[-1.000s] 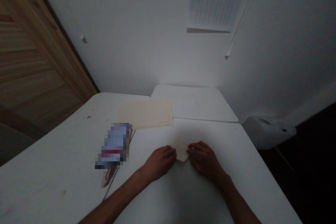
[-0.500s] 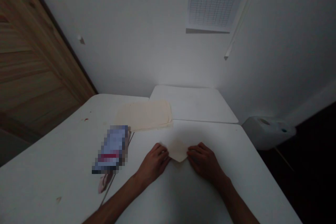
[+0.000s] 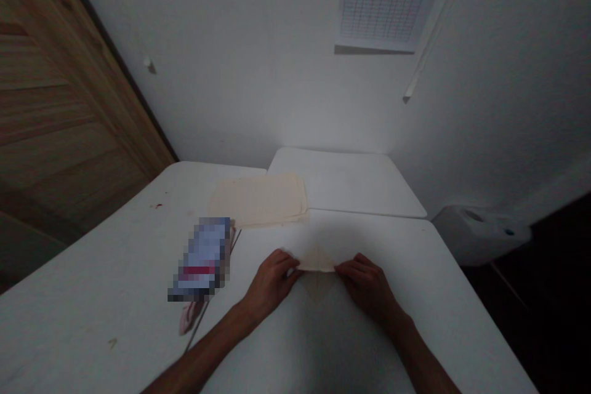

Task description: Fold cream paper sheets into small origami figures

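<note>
A small cream paper (image 3: 316, 258) lies on the white table (image 3: 351, 345) in front of me, folded along a straight near edge. My left hand (image 3: 269, 283) pinches the paper's left end with fingers closed on it. My right hand (image 3: 367, 283) pinches its right end the same way. A faint triangular shape shows just below the fold, between my hands.
A stack of cream sheets (image 3: 258, 200) lies farther back on the table. A blurred rectangular item (image 3: 202, 258) sits to the left over a pinkish thing (image 3: 187, 317). A second white table (image 3: 346, 181) abuts the wall. A white bin (image 3: 480, 234) stands at right, a wooden door (image 3: 50, 117) at left.
My hands moved apart along the paper. Its pointed near corner has been folded up, so the near edge now runs straight between my fingers.
</note>
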`<action>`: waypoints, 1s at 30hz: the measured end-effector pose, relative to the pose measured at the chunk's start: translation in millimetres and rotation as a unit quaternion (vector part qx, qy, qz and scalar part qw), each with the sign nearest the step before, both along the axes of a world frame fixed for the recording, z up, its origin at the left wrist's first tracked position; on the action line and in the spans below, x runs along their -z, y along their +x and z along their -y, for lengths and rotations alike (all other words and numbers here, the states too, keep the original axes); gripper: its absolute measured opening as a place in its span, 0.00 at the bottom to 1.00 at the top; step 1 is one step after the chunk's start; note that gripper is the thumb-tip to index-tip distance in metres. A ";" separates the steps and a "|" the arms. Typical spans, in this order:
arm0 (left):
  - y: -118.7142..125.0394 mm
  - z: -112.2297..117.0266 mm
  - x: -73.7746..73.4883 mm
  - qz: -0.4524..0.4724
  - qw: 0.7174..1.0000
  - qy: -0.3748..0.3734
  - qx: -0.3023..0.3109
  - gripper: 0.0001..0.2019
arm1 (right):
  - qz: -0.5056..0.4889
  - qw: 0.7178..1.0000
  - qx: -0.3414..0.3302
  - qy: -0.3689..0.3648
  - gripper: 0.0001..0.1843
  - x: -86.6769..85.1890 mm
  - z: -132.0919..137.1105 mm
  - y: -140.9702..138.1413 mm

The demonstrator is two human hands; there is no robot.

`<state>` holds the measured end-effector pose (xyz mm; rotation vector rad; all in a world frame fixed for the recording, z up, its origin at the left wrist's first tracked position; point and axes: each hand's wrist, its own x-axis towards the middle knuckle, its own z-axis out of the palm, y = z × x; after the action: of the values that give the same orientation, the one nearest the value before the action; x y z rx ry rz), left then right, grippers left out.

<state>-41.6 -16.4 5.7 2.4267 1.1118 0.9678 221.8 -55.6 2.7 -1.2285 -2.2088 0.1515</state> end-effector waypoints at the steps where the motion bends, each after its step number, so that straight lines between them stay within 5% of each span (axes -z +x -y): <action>1: 0.4 0.3 -1.4 0.003 1.000 -0.005 -0.010 0.07 | -0.006 1.000 0.006 -0.002 0.11 1.0 -0.2 0.2; 16: 1.8 1.3 -9.5 0.010 0.999 -0.033 -0.032 0.08 | -0.046 0.995 0.079 -0.044 0.09 7.6 -0.1 -0.6; 30: 11.2 -3.5 -6.5 -0.060 0.995 -0.021 -0.072 0.13 | -0.037 0.986 0.151 -0.068 0.11 -3.1 -1.7 -19.6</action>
<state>-30.4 -12.9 12.2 2.4267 1.3502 0.8403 202.2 -53.9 5.8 -1.5889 -1.9487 0.2238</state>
